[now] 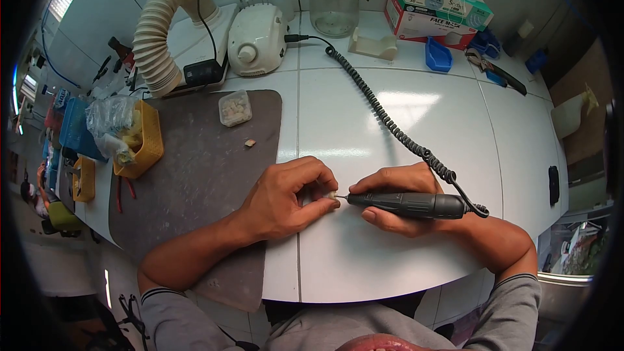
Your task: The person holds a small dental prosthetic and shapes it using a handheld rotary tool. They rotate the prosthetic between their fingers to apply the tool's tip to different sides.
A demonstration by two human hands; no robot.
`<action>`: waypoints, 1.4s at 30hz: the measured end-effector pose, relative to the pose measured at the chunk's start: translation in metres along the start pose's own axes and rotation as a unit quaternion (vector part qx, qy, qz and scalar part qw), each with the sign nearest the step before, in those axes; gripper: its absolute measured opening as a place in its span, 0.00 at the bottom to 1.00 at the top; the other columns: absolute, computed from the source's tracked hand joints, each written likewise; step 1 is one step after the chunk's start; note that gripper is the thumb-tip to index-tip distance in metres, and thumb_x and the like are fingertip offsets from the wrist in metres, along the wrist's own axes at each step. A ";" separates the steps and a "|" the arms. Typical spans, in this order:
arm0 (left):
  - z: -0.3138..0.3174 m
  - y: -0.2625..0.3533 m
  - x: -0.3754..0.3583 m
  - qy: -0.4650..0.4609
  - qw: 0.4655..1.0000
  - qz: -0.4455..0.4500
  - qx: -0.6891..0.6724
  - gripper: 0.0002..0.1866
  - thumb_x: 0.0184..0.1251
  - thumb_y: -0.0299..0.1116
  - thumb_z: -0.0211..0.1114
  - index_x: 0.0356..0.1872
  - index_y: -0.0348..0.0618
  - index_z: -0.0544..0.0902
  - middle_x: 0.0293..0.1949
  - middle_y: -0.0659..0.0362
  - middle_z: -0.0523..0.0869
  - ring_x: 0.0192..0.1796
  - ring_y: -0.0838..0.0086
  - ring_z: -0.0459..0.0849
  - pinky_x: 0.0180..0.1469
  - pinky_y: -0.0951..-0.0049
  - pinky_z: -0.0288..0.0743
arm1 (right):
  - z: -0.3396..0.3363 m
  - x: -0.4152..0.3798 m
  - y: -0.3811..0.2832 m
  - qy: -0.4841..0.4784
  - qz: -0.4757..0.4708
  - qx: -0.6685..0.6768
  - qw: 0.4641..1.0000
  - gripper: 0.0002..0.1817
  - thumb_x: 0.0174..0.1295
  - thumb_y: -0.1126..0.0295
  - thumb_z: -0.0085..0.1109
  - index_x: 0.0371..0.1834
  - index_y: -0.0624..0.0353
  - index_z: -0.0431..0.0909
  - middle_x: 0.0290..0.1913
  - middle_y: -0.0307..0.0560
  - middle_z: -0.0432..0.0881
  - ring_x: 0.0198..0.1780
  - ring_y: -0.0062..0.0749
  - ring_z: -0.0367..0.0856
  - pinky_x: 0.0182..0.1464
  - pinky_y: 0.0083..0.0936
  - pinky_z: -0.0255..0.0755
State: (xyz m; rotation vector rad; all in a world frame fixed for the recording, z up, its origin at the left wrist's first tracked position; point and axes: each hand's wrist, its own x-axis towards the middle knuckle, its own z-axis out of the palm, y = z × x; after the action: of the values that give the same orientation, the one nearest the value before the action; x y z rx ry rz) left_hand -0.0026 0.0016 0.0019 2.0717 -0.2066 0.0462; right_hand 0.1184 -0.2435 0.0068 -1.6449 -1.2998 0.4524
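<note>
Near the middle of the table, my left hand (290, 196) pinches a small pale piece (331, 195) between thumb and fingertips. My right hand (403, 198) is wrapped round a black rotary handpiece (416, 205), which lies level and points left. Its thin metal bit meets or nearly meets the pale piece; the exact contact is too small to tell. A coiled black cord (383, 114) runs from the rear of the handpiece up to a white control box (257, 40) with a round knob.
A clear tub of pale pieces (234, 108) and a small tan fragment (249, 143) lie on the brown mat (195, 156). Left stand a yellow basket (151, 140) and a ribbed hose (153, 39). Behind are a glass jar (333, 6), mask boxes (426, 16) and a blue tray (439, 55).
</note>
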 end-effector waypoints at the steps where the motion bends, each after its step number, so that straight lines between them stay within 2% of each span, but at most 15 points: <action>1: 0.000 0.001 0.000 0.000 1.000 0.000 0.001 0.11 0.64 0.27 0.81 0.45 0.41 0.88 0.40 0.63 0.90 0.33 0.84 0.84 0.30 0.80 0.73 | -0.001 0.000 0.000 -0.001 0.001 0.001 1.000 0.19 0.64 0.65 0.73 0.54 0.65 0.89 0.40 0.53 0.95 0.37 0.37 0.96 0.44 0.27 0.89; 8: -0.001 -0.002 0.000 0.003 1.000 0.004 0.007 0.12 0.64 0.28 0.81 0.45 0.42 0.88 0.40 0.63 0.90 0.32 0.84 0.84 0.30 0.80 0.73 | -0.002 0.000 0.000 -0.005 0.009 0.005 1.000 0.19 0.65 0.65 0.73 0.54 0.65 0.89 0.41 0.52 0.95 0.37 0.35 0.96 0.44 0.27 0.89; 11: -0.003 0.003 0.001 -0.008 1.000 -0.012 0.020 0.10 0.67 0.30 0.79 0.44 0.40 0.87 0.39 0.60 0.88 0.34 0.78 0.87 0.32 0.76 0.76 | -0.002 0.001 -0.001 0.008 -0.008 -0.003 1.000 0.16 0.65 0.66 0.74 0.53 0.62 0.89 0.39 0.50 0.94 0.35 0.34 0.95 0.41 0.26 0.88; 14: -0.001 0.003 0.001 -0.004 1.000 -0.019 0.012 0.10 0.67 0.30 0.79 0.44 0.39 0.87 0.38 0.60 0.88 0.34 0.79 0.87 0.32 0.76 0.76 | -0.003 0.000 -0.001 -0.001 0.004 -0.006 1.000 0.19 0.65 0.64 0.74 0.54 0.64 0.89 0.41 0.51 0.95 0.37 0.34 0.95 0.45 0.26 0.89; 23: -0.002 0.003 0.001 -0.007 1.000 -0.026 0.005 0.10 0.67 0.30 0.79 0.44 0.40 0.88 0.37 0.60 0.89 0.34 0.79 0.87 0.32 0.76 0.75 | 0.000 -0.001 0.001 0.012 0.004 -0.002 1.000 0.16 0.66 0.64 0.74 0.53 0.61 0.89 0.40 0.50 0.95 0.38 0.36 0.95 0.44 0.28 0.89; 26: -0.001 -0.001 0.000 -0.004 1.000 -0.017 -0.003 0.10 0.66 0.28 0.81 0.45 0.41 0.89 0.40 0.63 0.91 0.34 0.85 0.84 0.32 0.80 0.73 | 0.001 -0.001 0.001 0.013 0.010 0.012 1.000 0.16 0.67 0.64 0.74 0.53 0.61 0.89 0.41 0.50 0.95 0.39 0.36 0.95 0.44 0.29 0.89; 35: 0.000 -0.001 0.000 -0.011 1.000 -0.021 0.000 0.10 0.66 0.24 0.80 0.44 0.38 0.89 0.40 0.60 0.91 0.38 0.81 0.88 0.38 0.78 0.79 | -0.001 -0.001 0.002 0.000 0.000 -0.005 1.000 0.16 0.68 0.63 0.73 0.53 0.61 0.89 0.40 0.50 0.95 0.38 0.36 0.95 0.44 0.28 0.89; 41: 0.001 0.002 0.000 -0.007 1.000 -0.024 -0.011 0.09 0.66 0.24 0.80 0.44 0.37 0.88 0.40 0.60 0.91 0.38 0.82 0.88 0.38 0.79 0.79 | 0.000 0.000 0.002 -0.006 -0.011 -0.010 1.000 0.16 0.67 0.63 0.73 0.53 0.60 0.89 0.40 0.50 0.94 0.37 0.35 0.95 0.43 0.28 0.88; 42: 0.002 0.001 -0.001 -0.003 1.000 -0.022 -0.014 0.10 0.66 0.26 0.80 0.43 0.38 0.88 0.39 0.60 0.91 0.37 0.81 0.88 0.36 0.78 0.79 | 0.000 -0.001 0.002 -0.005 -0.012 -0.011 1.000 0.16 0.67 0.64 0.73 0.53 0.60 0.89 0.39 0.50 0.94 0.37 0.35 0.95 0.42 0.28 0.88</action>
State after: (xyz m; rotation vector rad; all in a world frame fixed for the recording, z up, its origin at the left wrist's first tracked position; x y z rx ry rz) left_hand -0.0037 0.0000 0.0016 2.0475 -0.1643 0.0110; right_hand 0.1188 -0.2438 0.0049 -1.6457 -1.3344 0.4352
